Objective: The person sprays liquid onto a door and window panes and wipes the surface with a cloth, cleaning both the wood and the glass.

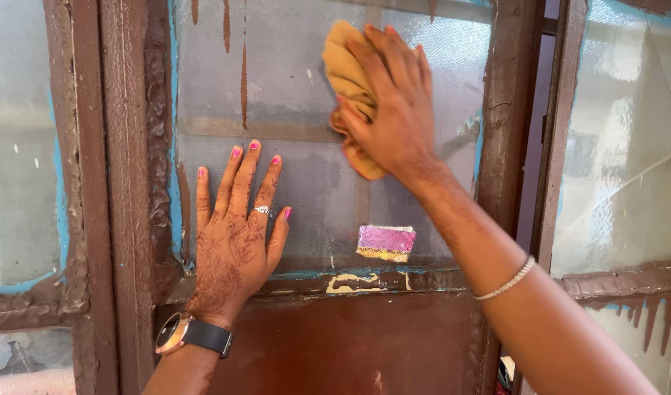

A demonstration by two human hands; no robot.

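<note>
right hand (394,121): pressed high on the pane, fingers closed round a bunched yellow cloth (346,77) and pinning it against the glass; a thin pale bracelet (507,280) rings the forearm.
left hand (236,227): laid flat on the lower part of the same pane, fingers spread and loose, holding nothing; pink nails, a ring on one finger, dark patterned staining over the back of the hand, and a black-strapped watch (182,335) at the wrist.
cloth: soft, crumpled, mustard yellow, folds sticking out above and below the palm; most of it is hidden under the hand.
glass pane (291,80): frosted, finely pebbled grey, with brown paint runs trailing down from the top and a faint bar showing through it.
frame (123,183): wood, brown paint thick and lumpy, blue showing at the edges where it has flaked.
sticker (385,243): small rectangle low on the pane, right of the left hand, purple with a yellowish worn border; its print is too small to make out.
lower panel (350,344): smooth brown, glossy.
side panes (620,168): clouded glass left and right, cut off by the picture edges.
hard to tell: what lies behind the glass.
</note>
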